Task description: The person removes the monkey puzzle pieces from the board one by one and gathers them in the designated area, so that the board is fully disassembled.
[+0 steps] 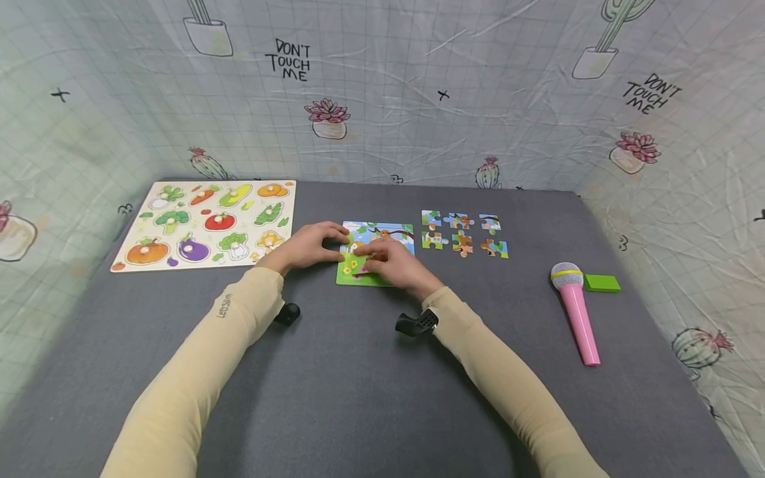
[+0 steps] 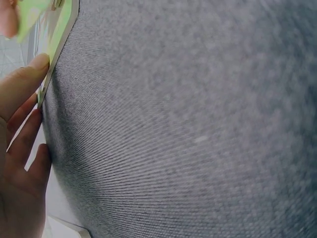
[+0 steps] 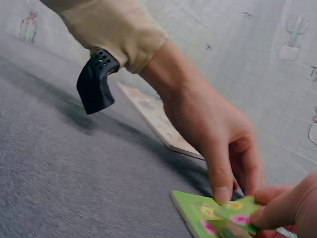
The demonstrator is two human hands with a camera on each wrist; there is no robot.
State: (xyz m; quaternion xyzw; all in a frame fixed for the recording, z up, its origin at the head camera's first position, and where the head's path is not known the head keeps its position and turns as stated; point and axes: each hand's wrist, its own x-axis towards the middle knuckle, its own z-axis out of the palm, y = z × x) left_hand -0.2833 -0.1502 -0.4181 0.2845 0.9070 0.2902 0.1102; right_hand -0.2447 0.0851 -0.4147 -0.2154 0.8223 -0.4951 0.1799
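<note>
A small puzzle board (image 1: 375,281) with a green lower border lies in the middle of the table, partly hidden by the hands. My left hand (image 1: 309,247) steadies its left side, thumb and fingertips touching the edge; in the left wrist view the thumb (image 2: 29,79) and extended fingers meet that edge. Over the board's lower left part, my right hand (image 1: 391,264) pinches a green puzzle piece (image 3: 240,218) with pink and yellow flowers, tilted above the board. Several loose puzzle pieces (image 1: 462,243) lie in two rows right of the board.
A wooden vegetable puzzle board (image 1: 204,252) lies at the back left. On the right are a pink toy microphone (image 1: 578,318) and a green block (image 1: 602,283). Printed cloth walls (image 1: 382,119) border the table's back and sides.
</note>
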